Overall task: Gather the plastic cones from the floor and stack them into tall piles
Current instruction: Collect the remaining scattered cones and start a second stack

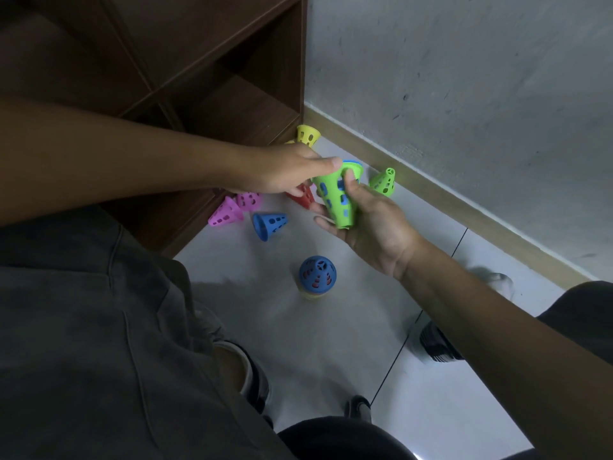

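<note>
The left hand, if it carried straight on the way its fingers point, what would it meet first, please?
The left hand already touches the held green cone. Past that, its line runs toward the loose green cone by the baseboard, though depth is unclear.

left hand (pixel 282 171): fingers curled, gripping | right hand (pixel 371 220): palm up, gripping

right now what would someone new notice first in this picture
The eye lands on the green cone held in mid-frame, gripped by the right hand while the left hand pinches its top; blue shows through its holes, so another cone seems nested inside. Around it, loose cones lie on the pale floor by the wooden shelf: two pink cones, a blue cone, and a standing stack topped in blue.
</note>
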Motion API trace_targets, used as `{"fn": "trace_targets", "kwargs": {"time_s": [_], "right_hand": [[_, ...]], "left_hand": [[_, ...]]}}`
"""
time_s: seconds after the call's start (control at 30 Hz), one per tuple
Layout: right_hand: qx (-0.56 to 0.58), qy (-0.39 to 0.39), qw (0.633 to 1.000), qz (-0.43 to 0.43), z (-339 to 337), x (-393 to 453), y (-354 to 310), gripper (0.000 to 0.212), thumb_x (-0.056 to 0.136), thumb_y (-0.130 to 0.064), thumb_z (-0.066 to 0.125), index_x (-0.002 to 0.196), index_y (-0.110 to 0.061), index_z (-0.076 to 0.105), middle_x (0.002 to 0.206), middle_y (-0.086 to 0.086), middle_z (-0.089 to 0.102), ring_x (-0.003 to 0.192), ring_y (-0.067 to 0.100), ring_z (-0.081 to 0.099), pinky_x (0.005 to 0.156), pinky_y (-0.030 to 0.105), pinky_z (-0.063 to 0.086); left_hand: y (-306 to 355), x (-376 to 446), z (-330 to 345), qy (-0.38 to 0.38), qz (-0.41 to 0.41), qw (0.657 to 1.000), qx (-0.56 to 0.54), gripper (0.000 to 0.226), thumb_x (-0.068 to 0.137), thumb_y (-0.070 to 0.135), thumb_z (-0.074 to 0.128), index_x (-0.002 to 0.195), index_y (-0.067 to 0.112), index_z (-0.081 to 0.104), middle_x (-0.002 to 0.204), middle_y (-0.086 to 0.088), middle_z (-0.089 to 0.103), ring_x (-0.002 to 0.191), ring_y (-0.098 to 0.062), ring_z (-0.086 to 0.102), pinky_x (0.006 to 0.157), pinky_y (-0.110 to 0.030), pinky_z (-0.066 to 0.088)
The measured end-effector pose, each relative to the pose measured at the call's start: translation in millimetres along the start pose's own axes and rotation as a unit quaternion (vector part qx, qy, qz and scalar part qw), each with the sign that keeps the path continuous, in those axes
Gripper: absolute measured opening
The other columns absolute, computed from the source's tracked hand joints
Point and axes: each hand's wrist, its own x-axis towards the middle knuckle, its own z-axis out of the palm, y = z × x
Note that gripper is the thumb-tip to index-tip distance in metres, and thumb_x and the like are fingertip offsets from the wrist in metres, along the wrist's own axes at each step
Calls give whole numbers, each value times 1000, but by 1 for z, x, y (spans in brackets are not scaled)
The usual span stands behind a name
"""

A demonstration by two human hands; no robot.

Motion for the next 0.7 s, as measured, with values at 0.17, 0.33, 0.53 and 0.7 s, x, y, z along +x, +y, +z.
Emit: {"fn": "trace_targets", "kwargs": {"time_s": [0.17, 0.33, 0.53, 0.7], "right_hand": [[-36, 48, 998, -4, -9, 1, -6, 61, 93, -51, 60, 138, -10, 53, 121, 9, 72, 111, 27, 70, 87, 39, 59], [-127, 58, 990, 18, -14, -1, -6, 59, 91, -52, 64, 131, -9, 57, 109, 10, 76, 98, 25, 74, 74, 34, 59], [-293, 109, 950, 5, -18, -1, 1, 44, 81, -44, 78, 111, -17, 59, 97, 12, 74, 80, 27, 76, 67, 37, 61], [-598, 94, 796, 4, -33, 3, 19, 55, 71, -58, 81, 112, -31, 56, 101, -3, 67, 81, 17, 67, 67, 29, 56]], "left_hand": [[3, 0, 3, -30, -20, 997, 61, 54, 108, 44, 32, 152, 14, 41, 150, -6, 46, 137, -17, 44, 103, -31, 44], [-1, -9, 4, -92, 11, 985, 143, 74, 89, 62, 36, 137, 8, 54, 129, -12, 56, 122, -25, 52, 113, -52, 38], [-12, -13, 3, -125, 46, 940, 313, 57, 94, 52, 47, 134, 11, 53, 125, -17, 58, 112, -31, 55, 97, -44, 46], [-31, -19, -20, -139, 3, 889, 436, 46, 102, 38, 54, 146, 24, 47, 117, 10, 54, 102, -5, 51, 77, -16, 38]]}}
